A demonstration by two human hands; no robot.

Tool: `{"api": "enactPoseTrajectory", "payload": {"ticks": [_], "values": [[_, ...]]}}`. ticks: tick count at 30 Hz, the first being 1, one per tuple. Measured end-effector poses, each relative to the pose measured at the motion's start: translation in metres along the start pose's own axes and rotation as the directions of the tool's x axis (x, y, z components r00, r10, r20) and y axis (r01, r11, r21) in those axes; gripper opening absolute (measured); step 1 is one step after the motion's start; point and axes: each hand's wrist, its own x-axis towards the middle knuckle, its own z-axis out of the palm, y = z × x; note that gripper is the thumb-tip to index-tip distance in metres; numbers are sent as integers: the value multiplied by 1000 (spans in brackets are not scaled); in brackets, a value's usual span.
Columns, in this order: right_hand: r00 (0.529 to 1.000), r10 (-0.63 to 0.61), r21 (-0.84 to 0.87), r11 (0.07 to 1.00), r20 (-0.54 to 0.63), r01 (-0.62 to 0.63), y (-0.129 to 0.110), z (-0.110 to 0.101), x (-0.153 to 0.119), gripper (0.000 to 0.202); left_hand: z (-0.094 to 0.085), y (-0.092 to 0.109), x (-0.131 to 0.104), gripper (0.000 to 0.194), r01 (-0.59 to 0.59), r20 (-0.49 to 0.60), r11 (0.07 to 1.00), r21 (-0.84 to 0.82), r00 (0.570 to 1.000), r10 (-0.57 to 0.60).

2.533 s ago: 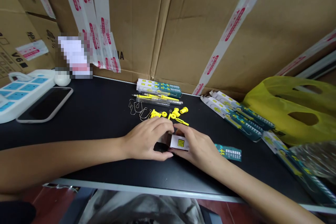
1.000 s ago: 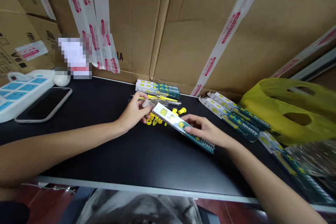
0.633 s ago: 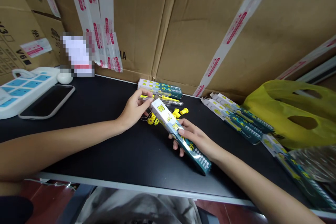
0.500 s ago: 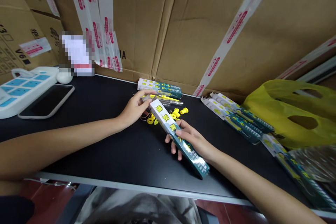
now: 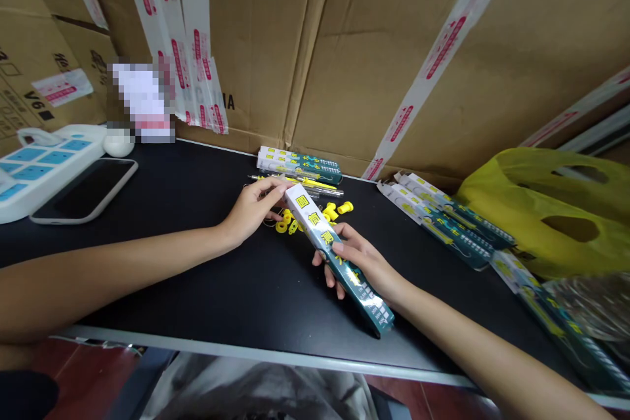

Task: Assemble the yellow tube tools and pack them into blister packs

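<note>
My right hand (image 5: 368,261) is wrapped round the middle of a long, narrow white-and-green cardboard box (image 5: 314,218), which slants over the black table. At the box's white upper end, the thumb and fingers of my left hand (image 5: 252,209) pinch near its end flap. Just behind the hands lie several small yellow plastic parts (image 5: 331,211). Thin yellow and clear rods (image 5: 319,189) rest beyond them, partly hidden by my left hand. Further back, two similar boxes (image 5: 299,164) lie side by side.
To the right are several more printed boxes (image 5: 438,222) and a yellow plastic bag (image 5: 536,210). A phone (image 5: 86,190) and a white power strip (image 5: 54,156) occupy the left side of the black table (image 5: 197,282). Tall taped cardboard (image 5: 256,46) stands along the back edge.
The box has shifted slightly right in both hands. My left fingers have slid a little lower at its upper end, and the flap shows more there.
</note>
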Motion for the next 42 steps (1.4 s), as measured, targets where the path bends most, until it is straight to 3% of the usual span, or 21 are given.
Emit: {"api": "enactPoseTrajectory", "payload": {"ticks": [4,8,12,17,22,34,42], "values": [[1000,13,-26,1000,23,-12,-1,-1,-1,30,3,2,-4,22,77,-4,991,-111,997,-78],[998,32,-54,998,54,-29,-3,-2,-1,31,4,3,-7,22,-29,32,998,-47,999,30],[996,43,-61,997,77,-38,-4,-2,-2,31,5,4,-11,48,-101,67,994,-31,992,103],[994,57,-47,997,97,-53,-3,-4,-2,30,6,2,-12,43,49,144,987,-154,989,-26],[991,73,-62,996,112,-66,-4,-4,-3,30,7,-1,-13,40,99,219,972,-213,974,-52],[987,75,-72,995,143,-65,-1,-9,-4,27,5,3,-13,48,108,221,981,-161,973,-70],[990,67,-91,994,126,-55,0,-8,-3,25,3,-2,-16,51,4,275,997,77,961,-25]]}}
